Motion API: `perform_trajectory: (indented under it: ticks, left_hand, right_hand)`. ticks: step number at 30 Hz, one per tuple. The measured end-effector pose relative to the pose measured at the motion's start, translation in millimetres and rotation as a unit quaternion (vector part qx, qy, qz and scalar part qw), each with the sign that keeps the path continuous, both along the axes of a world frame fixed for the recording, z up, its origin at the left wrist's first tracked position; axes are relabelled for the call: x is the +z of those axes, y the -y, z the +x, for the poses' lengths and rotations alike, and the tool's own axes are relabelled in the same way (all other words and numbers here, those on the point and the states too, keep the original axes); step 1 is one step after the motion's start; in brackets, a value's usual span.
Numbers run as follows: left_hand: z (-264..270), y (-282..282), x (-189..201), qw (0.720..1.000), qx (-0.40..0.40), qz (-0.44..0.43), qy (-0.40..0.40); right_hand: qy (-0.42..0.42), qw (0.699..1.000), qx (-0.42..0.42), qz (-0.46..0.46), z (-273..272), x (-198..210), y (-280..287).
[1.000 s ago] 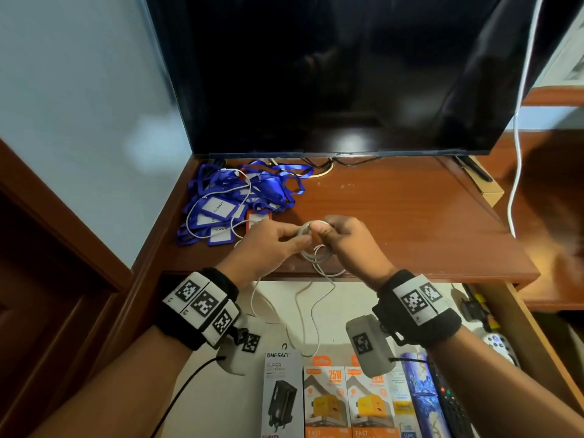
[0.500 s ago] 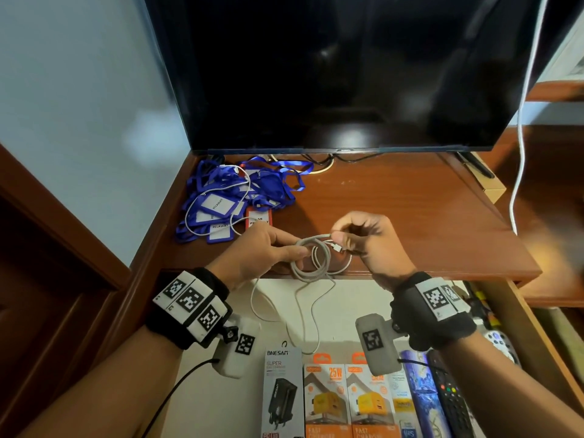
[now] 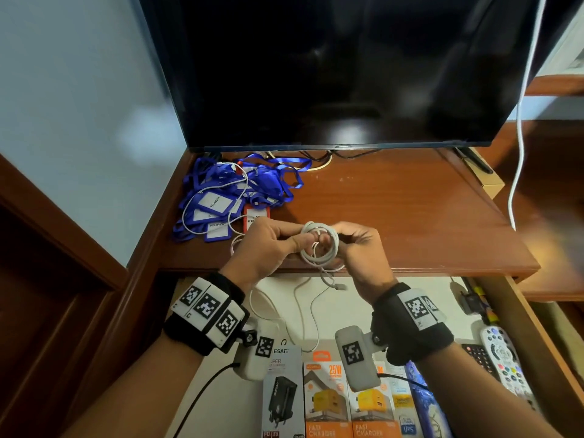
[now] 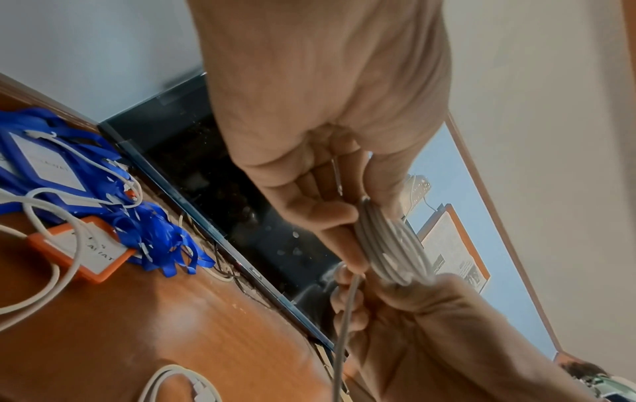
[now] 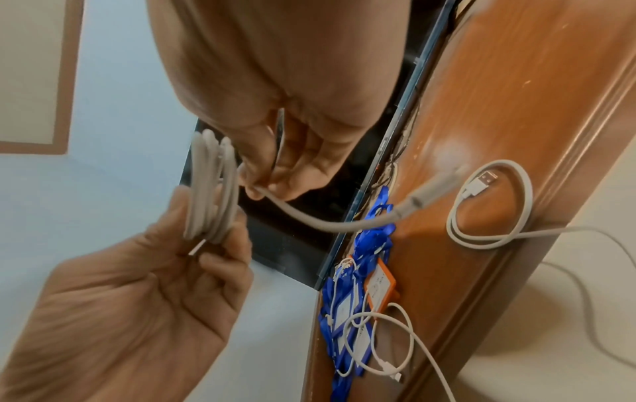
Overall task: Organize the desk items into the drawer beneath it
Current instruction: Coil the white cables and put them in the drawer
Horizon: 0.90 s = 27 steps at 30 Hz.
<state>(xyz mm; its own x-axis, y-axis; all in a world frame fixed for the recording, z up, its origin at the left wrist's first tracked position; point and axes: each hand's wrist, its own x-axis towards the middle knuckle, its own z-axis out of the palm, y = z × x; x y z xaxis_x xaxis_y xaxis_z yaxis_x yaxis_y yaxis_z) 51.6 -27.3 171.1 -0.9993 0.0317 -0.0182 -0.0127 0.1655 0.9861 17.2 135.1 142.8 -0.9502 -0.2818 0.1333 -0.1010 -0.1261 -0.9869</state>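
Observation:
A white cable (image 3: 319, 245) is wound into a small coil above the desk's (image 3: 410, 216) front edge. My left hand (image 3: 301, 242) pinches the coil (image 4: 389, 244) on its left side. My right hand (image 3: 335, 240) holds the coil's right side and pinches the loose tail (image 5: 275, 191). The tail's short end (image 3: 331, 281) dangles over the open drawer (image 3: 534, 327). A pile of blue lanyards with badge holders (image 3: 240, 191) and an orange badge (image 3: 256, 214) lies at the desk's back left.
A large dark screen (image 3: 331, 74) stands along the desk's back. A second white cable (image 3: 303, 311) trails from the lanyards into the drawer, and another (image 5: 488, 206) lies looped on the desk. Charger boxes (image 3: 325, 403) and remotes (image 3: 502, 358) fill the drawer's front.
My right hand, which had drawn the cable's end out to the right, has come back to the coil. The coil sits a little higher and the hanging tail is shorter.

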Motion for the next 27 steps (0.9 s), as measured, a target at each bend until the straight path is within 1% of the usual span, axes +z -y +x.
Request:
perform_trajectory:
  ticks: [4,8,13,15,17,21,23,27]
  left_hand:
    - [-1,-6,-9,0.998,0.048,-0.035,-0.013]
    - [-3,-15,-18,0.992,0.11,-0.049,-0.028]
    - [-1,-22,-21,0.981,0.166,-0.091,-0.046]
    - [1,-23,-21,0.977,0.177,-0.112,-0.052]
    - [3,-24,-22,0.973,0.18,-0.13,-0.059]
    - [6,-25,-24,0.966,0.179,-0.167,-0.087]
    - [8,-25,-24,0.963,0.18,-0.172,-0.1]
    - [10,-24,-24,0.962,0.181,-0.166,-0.121]
  right_hand:
    - [0.043,0.999,-0.012,0.007,-1,-4,-2]
    - [0.13,0.991,0.014,-0.015,-3,-5,-4]
    - [0.206,0.972,0.021,-0.109,2,-3,-7]
    - [0.214,0.97,0.042,-0.112,4,0,-8]
    - [0.2,0.973,0.048,-0.103,6,1,-9]
    - [0.189,0.98,0.008,-0.056,6,-4,-8]
    - [0.195,0.98,0.004,-0.041,6,-4,-7]
    - [0.242,0.966,0.004,-0.089,7,-3,-7]
